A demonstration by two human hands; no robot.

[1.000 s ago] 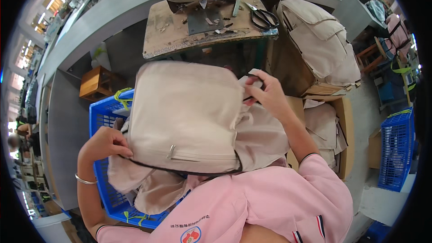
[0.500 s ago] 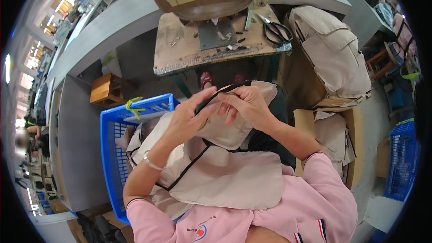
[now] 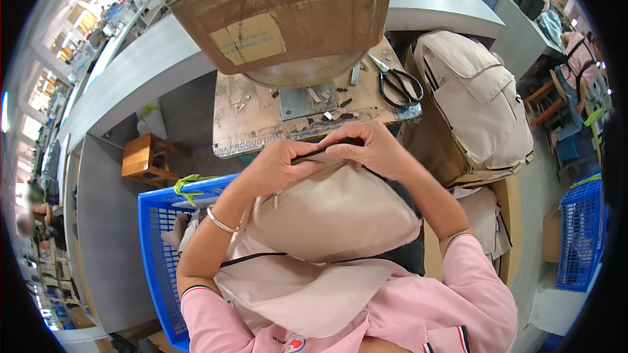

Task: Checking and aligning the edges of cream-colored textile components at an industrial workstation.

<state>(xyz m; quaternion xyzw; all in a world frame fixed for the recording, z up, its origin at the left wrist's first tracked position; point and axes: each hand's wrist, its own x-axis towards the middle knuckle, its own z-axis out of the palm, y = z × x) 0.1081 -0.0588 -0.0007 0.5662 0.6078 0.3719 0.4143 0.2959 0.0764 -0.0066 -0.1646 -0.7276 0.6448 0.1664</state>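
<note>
Pinching, with left hand (image 3: 281,167) and right hand (image 3: 371,149), black binding (image 3: 306,155) already on beige bag panel (image 3: 333,216); unable to judge remaining work.

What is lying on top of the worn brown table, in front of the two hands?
On the worn brown table lie black-handled scissors, a grey plate and small scraps. The brown machine hides much of the table's rear, so whatever lies there cannot be seen.
</note>
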